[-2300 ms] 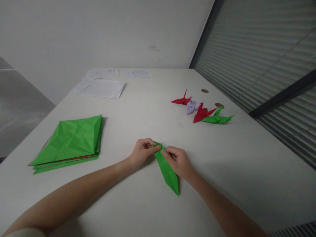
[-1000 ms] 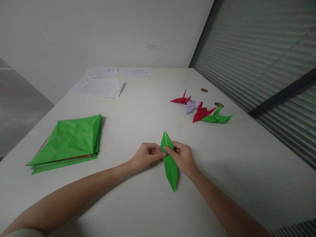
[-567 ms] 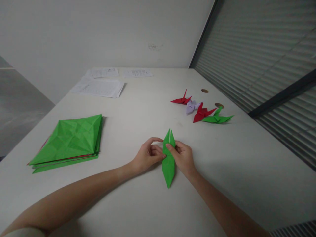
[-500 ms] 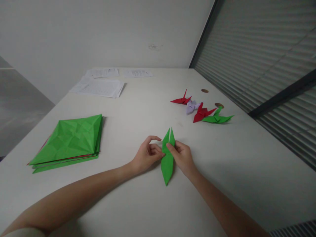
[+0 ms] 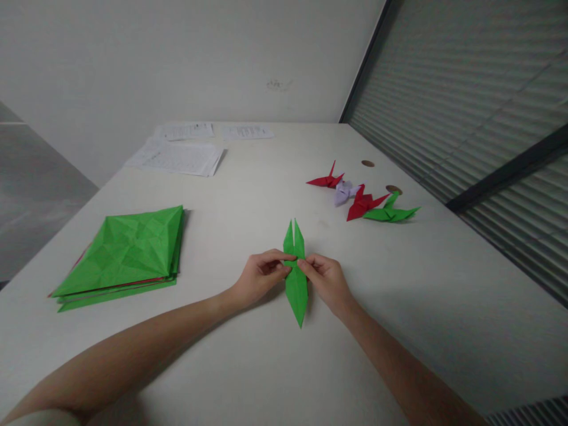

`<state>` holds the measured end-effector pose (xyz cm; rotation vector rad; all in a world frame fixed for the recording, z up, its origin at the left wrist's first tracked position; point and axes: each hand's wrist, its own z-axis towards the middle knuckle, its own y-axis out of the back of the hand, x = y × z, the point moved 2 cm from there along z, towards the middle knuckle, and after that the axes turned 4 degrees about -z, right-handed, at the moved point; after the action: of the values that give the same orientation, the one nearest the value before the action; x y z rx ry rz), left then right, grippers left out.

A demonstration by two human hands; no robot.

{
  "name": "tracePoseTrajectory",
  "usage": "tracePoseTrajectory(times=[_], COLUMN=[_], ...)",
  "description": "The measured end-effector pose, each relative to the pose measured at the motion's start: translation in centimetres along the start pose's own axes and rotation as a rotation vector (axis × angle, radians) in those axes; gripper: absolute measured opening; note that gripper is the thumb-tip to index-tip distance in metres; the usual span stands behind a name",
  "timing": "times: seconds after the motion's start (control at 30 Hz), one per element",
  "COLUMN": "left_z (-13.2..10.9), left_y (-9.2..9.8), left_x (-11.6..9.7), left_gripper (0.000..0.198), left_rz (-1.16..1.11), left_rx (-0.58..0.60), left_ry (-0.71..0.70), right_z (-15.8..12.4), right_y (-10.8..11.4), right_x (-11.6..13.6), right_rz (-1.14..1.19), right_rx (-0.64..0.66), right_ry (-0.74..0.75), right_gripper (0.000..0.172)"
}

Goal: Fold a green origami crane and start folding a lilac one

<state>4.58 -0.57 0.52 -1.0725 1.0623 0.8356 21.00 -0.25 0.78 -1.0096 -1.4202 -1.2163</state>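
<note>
A folded green origami paper [image 5: 296, 290], long and diamond-like, is held just above the front middle of the white table. Its far end splits into two narrow points, and its near end is one point. My left hand [image 5: 261, 273] grips its left edge near the middle, with thumb and index fingertip on the paper. My right hand [image 5: 327, 279] pinches the right edge, thumb on top and the other fingers partly hidden behind it.
On the left lies a stack of creased green paper sheets [image 5: 128, 251], with some red edges. To the right sit red [image 5: 328, 181], lilac [image 5: 345, 193], another red [image 5: 364, 204] and green origami cranes [image 5: 390, 213]. Printed papers [image 5: 181, 158] lie far left. Window blinds [image 5: 470, 89] border the right.
The folded paper has shifted slightly left and away, and its tilt has changed. My left index finger has come down onto the paper; before, it was raised beside it.
</note>
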Motion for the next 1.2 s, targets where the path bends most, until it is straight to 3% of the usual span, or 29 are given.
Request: tracePoseTrajectory(times=[0.1, 0.2, 0.4, 0.77, 1.2], left_z=[0.2, 0.3, 0.4, 0.2, 0.5], left_y=[0.1, 0.3, 0.5, 0.0, 0.7], left_x=[0.0, 0.1, -0.1, -0.2, 0.5], left_gripper=[0.026, 0.023, 0.017, 0.019, 0.015], left_rz=[-0.044, -0.082, -0.105, -0.204, -0.151], left_rx=[-0.033, -0.074, -0.086, -0.012, -0.044], left_ry=[0.021, 0.02, 0.009, -0.033, -0.055], right_z=[0.0, -0.2, -0.4, -0.2, -0.2], right_y=[0.2, 0.6, 1.0, 1.5, 1.5], right_x=[0.1, 0.4, 0.8, 1.1, 0.9], right_rz=[0.046, 0.096, -0.012, 0.045, 0.108], right_rx=[0.021, 0.061, 0.138, 0.081, 0.174], right_ry=[0.036, 0.093, 0.195, 0.17, 0.282], right_gripper=[0.038, 0.045, 0.019, 0.019, 0.018])
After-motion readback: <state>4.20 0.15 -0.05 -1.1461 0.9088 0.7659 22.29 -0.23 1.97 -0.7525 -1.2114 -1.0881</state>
